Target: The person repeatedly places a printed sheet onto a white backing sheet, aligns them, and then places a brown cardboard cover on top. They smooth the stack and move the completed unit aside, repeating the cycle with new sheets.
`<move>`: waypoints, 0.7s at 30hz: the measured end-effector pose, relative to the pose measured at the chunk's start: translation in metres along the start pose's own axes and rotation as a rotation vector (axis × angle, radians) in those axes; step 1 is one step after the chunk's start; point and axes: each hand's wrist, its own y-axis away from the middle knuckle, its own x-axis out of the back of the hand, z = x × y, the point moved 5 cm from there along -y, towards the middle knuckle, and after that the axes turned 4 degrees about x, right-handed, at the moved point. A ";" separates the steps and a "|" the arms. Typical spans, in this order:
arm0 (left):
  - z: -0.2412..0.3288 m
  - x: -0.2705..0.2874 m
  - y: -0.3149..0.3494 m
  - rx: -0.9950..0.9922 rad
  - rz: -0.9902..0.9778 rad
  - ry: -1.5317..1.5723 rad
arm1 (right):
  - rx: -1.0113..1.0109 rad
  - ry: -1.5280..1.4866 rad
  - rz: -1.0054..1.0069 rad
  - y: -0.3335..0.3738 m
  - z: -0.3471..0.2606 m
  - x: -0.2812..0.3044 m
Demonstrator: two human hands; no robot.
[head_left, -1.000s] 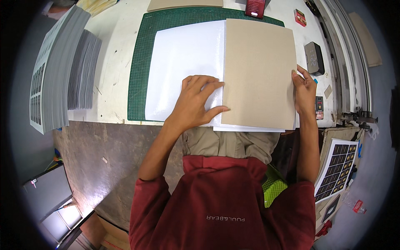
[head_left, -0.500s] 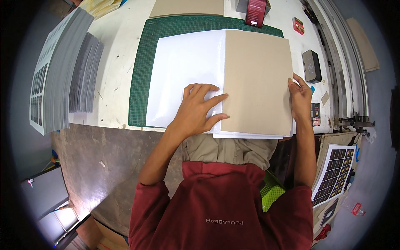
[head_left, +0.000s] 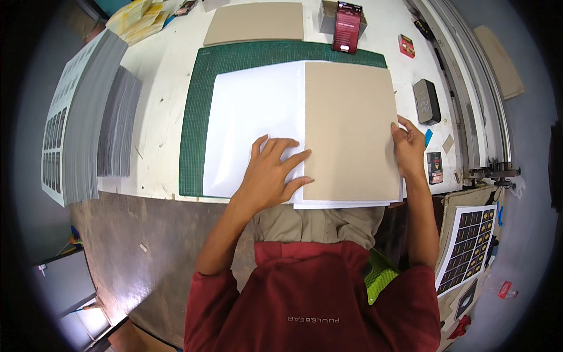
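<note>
A beige cardboard sheet (head_left: 350, 129) lies over the right part of a glossy white sheet (head_left: 255, 111), both on a green cutting mat (head_left: 190, 141). My left hand (head_left: 271, 171) rests on the white sheet with its fingers spread. Its thumb and index fingertips touch the cardboard's left edge. At the opposite edge, my right hand (head_left: 409, 146) pinches the cardboard between thumb and fingers; whether sheets beneath are in that grip too is hidden. White layers stick out under the cardboard at its near edge, over the table's front.
Tall stacks of printed sheets (head_left: 82, 123) stand at the left. Another cardboard piece (head_left: 255, 23) lies beyond the mat, near a phone (head_left: 347, 28) propped on a grey box. To the right are a black digital clock (head_left: 427, 101), a small red box (head_left: 406, 46) and a metal rail (head_left: 478, 88).
The whole view has shifted, so the table and sheets sit lower in the picture. Both hands keep nearly the same places on the cardboard and white sheet.
</note>
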 end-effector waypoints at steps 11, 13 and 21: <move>0.003 -0.001 -0.002 0.014 -0.020 -0.026 | 0.149 0.584 -0.056 0.004 -0.023 0.004; 0.005 0.001 -0.003 0.027 -0.027 -0.040 | 0.412 0.925 0.059 0.022 -0.044 -0.001; 0.015 0.009 0.034 0.155 0.126 -0.061 | 0.756 0.907 -0.295 0.070 -0.051 -0.049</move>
